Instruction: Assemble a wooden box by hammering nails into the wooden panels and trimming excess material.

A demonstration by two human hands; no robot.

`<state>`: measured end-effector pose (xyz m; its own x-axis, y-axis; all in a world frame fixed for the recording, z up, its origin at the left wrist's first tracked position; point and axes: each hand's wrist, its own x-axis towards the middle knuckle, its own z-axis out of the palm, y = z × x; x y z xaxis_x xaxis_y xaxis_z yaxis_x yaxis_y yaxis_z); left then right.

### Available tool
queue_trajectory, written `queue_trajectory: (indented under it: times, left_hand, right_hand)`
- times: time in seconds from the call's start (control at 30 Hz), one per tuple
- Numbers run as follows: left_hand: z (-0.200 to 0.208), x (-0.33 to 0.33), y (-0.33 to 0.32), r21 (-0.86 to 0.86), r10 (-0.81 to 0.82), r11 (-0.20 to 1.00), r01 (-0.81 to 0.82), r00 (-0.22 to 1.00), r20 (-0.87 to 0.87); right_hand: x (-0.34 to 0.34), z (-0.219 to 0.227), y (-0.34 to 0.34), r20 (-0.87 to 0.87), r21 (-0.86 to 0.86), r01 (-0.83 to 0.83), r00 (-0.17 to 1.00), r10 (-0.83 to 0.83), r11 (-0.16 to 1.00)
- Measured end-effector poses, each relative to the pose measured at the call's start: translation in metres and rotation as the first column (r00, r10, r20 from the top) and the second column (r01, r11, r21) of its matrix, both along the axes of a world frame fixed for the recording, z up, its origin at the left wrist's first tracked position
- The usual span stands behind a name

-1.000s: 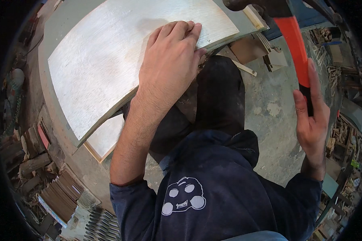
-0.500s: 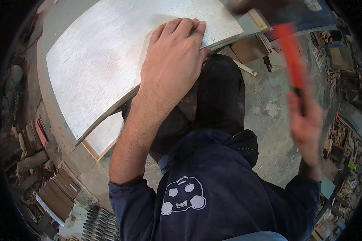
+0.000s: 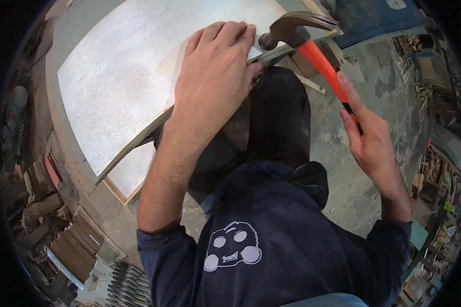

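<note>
Head view, taken from the left: scrap wood [image 3: 41, 204] is heaped at the edge, with a stack of brown sheets [image 3: 77, 250] nearer the person. Next comes a pale board [image 3: 123, 77], the piece being worked on, lying on a grey surface [image 3: 69, 36] across the far left and middle. A white panel with a wooden rim [image 3: 130, 171] shows partly below its near edge.

The left hand [image 3: 212, 69] rests on the board close to that edge, fingers side by side and a little bent, thumb down by the edge. I cannot tell whether the fingertips pinch anything.

Just right of them is the head of a hammer [image 3: 320, 64], over the board's near edge; whether it touches the wood, I can't make out. The right hand [image 3: 369, 138] is wrapped round the end of the red-and-black handle, forefinger laid along it. Beyond, on the right, more wood scraps [image 3: 435, 176] are piled.

To my eye the step in hand is hammering along the board's near edge. The next move seems to call for the board held steady, a true aim, and the left fingers well clear of the striking face.
</note>
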<state>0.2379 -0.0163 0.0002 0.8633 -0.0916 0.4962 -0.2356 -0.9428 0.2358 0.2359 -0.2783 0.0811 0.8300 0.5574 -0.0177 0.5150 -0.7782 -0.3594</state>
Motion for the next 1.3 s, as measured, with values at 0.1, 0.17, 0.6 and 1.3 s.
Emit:
queue_trajectory:
  times: [0.1,0.17,0.6,1.3]
  left_hand:
    - [-0.004,-0.002,0.005,-0.015,0.001,1.000,-0.002,0.999,-0.052]
    - [-0.006,-0.004,0.003,0.022,0.037,0.999,-0.036,0.998,-0.055]
    - [-0.008,-0.004,0.005,0.004,0.041,0.999,-0.041,0.997,-0.067]
    - [-0.003,-0.002,0.003,0.006,0.018,1.000,-0.017,0.996,-0.082]
  right_hand:
    - [0.007,0.022,0.009,-0.178,-0.181,0.051,0.981,-0.083,0.982]
    - [0.002,0.027,0.001,-0.011,0.008,-0.065,0.998,0.065,0.998]
    - [0.009,0.026,0.007,0.081,0.042,-0.113,0.991,0.109,0.993]
    - [0.010,0.021,0.005,0.163,0.127,-0.077,0.985,0.056,0.989]
